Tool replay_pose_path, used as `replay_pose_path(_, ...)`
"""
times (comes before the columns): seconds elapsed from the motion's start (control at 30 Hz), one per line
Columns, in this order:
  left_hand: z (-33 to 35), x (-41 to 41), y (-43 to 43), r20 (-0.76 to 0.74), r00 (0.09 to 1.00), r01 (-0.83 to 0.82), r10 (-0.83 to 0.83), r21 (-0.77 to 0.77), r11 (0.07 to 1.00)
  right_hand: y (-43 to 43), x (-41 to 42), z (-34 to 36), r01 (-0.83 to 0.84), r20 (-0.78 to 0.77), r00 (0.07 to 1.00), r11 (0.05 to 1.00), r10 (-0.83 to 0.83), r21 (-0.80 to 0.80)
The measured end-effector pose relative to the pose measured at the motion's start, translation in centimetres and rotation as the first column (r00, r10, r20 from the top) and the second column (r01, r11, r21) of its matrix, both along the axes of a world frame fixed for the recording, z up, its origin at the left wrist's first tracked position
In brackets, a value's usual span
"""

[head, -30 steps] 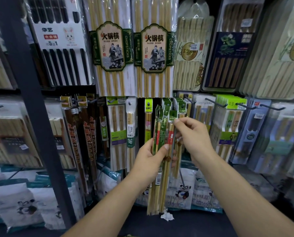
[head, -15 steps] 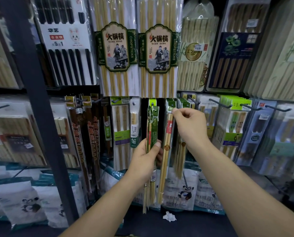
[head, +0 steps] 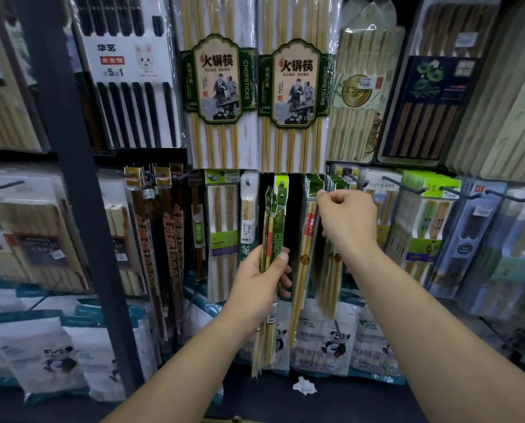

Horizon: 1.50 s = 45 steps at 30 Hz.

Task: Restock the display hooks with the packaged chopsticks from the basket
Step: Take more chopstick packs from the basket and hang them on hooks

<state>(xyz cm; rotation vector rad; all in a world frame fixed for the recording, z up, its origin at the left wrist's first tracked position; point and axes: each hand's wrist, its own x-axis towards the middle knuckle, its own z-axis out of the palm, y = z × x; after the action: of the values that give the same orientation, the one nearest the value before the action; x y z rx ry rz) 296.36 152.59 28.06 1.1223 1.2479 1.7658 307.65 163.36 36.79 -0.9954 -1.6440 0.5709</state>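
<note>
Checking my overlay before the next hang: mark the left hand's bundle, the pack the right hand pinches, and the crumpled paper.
held bundle [head: 273, 236]: head view, green wrapper, mid-length.
pinched pack [head: 311, 222]: head view, red label below the header.
crumpled paper [head: 304, 386]: head view, its middle.

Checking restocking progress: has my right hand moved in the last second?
Yes. The right hand rose, lifting one pack up to the hanging green-topped packs.

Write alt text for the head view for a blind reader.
A person's right hand pinches the green header of a chopstick pack in the hanging row, while the left hand grips a few more slim packs upright. Packaged chopsticks hang all around them.
</note>
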Motion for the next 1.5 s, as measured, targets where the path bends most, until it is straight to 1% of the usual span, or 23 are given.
replay_pose_path(0.2, -0.1, 0.0, -0.1, 0.014, 1.0, 0.013, -0.013, 0.012, 1.0, -0.2, 0.2, 0.5, 0.012, 0.012, 1.0, 1.0, -0.011, -0.026)
replay_pose_path(0.3, -0.2, 0.0, 0.0, 0.008, 1.0, 0.016, -0.016, 0.018, 1.0, -0.1, 0.1, 0.4, 0.037, 0.032, 0.999, 0.999, -0.038, 0.016)
replay_pose_path(0.37, -0.3, 0.0, 0.1, 0.006, 1.0, 0.021, -0.021, 0.026, 0.999, -0.1, 0.0, 0.4, 0.079, 0.075, 0.994, 0.995, -0.083, 0.062)
replay_pose_path(0.43, -0.4, 0.0, 0.2, 0.006, 1.0, 0.03, -0.03, 0.033, 0.999, -0.2, -0.1, 0.2, 0.129, 0.15, 0.978, 0.986, -0.143, 0.104)
replay_pose_path(0.53, -0.5, -0.2, 0.3, 0.015, 0.998, 0.062, -0.062, 0.044, 0.997, -0.4, 0.2, -0.1, 0.167, 0.258, 0.948, 0.981, -0.186, 0.096)
replay_pose_path(0.6, -0.6, -0.3, 0.3, 0.01, 0.996, 0.086, -0.087, 0.051, 0.995, -0.7, 0.6, -0.2, 0.197, 0.31, 0.925, 0.975, -0.22, 0.103)
replay_pose_path(0.67, -0.6, -0.3, 0.4, -0.004, 0.995, 0.1, -0.1, 0.055, 0.993, -1.3, 1.1, -0.3, 0.254, 0.347, 0.889, 0.952, -0.298, 0.169)
replay_pose_path(0.7, -0.6, -0.3, 0.4, -0.01, 0.995, 0.102, -0.101, 0.058, 0.993, -1.6, 1.3, -0.4, 0.233, 0.345, 0.894, 0.955, -0.286, 0.186)
replay_pose_path(0.73, -0.6, -0.2, 0.5, -0.015, 0.994, 0.107, -0.106, 0.064, 0.992, -1.9, 1.3, -0.5, 0.149, 0.312, 0.93, 0.975, -0.196, 0.166)
replay_pose_path(0.77, -0.6, -0.1, 0.5, -0.017, 0.993, 0.117, -0.116, 0.071, 0.991, -2.2, 1.2, -0.7, 0.013, 0.234, 0.971, 0.993, -0.04, 0.116)
replay_pose_path(0.8, -0.5, 0.0, 0.5, -0.018, 0.992, 0.129, -0.128, 0.08, 0.988, -2.7, 1.1, -0.8, -0.129, 0.125, 0.985, 0.99, 0.121, 0.055)
replay_pose_path(0.83, -0.5, 0.1, 0.6, -0.017, 0.99, 0.14, -0.139, 0.087, 0.986, -3.0, 0.9, -0.8, -0.232, 0.015, 0.973, 0.973, 0.232, 0.005)
replay_pose_path(0.9, -0.3, 0.2, 0.5, -0.021, 0.988, 0.153, -0.152, 0.096, 0.984, -3.2, 0.6, -0.7, -0.318, -0.128, 0.943, 0.946, 0.308, -0.06)
replay_pose_path(1.0, 0.0, 0.3, 0.3, -0.025, 0.987, 0.163, -0.161, 0.098, 0.982, -3.1, 0.5, -0.5, -0.388, -0.301, 0.898, 0.9, 0.321, -0.199)
replay_pose_path(1.07, 0.0, 0.5, 0.3, -0.034, 0.986, 0.168, -0.166, 0.081, 0.982, -2.8, 0.6, -0.4, -0.422, -0.387, 0.869, 0.87, 0.309, -0.253)
replay_pose_path(1.13, 0.0, 0.7, 0.3, -0.049, 0.987, 0.158, -0.154, 0.081, 0.984, -2.8, 0.5, -0.4, -0.432, -0.405, 0.86, 0.865, 0.311, -0.253)
replay_pose_path(1.27, -0.1, 0.5, 0.4, -0.024, 0.991, 0.13, -0.129, 0.095, 0.987, -2.6, 0.3, -0.4, -0.381, -0.375, 0.881, 0.902, 0.289, -0.201)
replay_pose_path(1.33, -0.1, 0.4, 0.4, 0.022, 0.994, 0.103, -0.106, 0.087, 0.991, -2.3, 0.2, -0.2, -0.322, -0.368, 0.9, 0.924, 0.232, -0.206)
replay_pose_path(1.4, -0.3, 0.4, 0.5, 0.1, 0.992, 0.066, -0.074, 0.078, 0.995, -1.8, 0.3, -0.2, -0.247, -0.332, 0.928, 0.947, 0.17, -0.203)
replay_pose_path(1.43, -0.4, 0.3, 0.5, 0.103, 0.994, 0.032, -0.039, 0.071, 0.997, -1.6, 0.3, -0.1, -0.214, -0.303, 0.941, 0.959, 0.15, -0.188)
replay_pose_path(1.5, -0.7, -0.2, 0.7, 0.016, 0.997, -0.078, 0.077, 0.04, 0.996, -1.1, 0.2, -0.1, -0.166, -0.242, 0.962, 0.975, 0.128, -0.147)
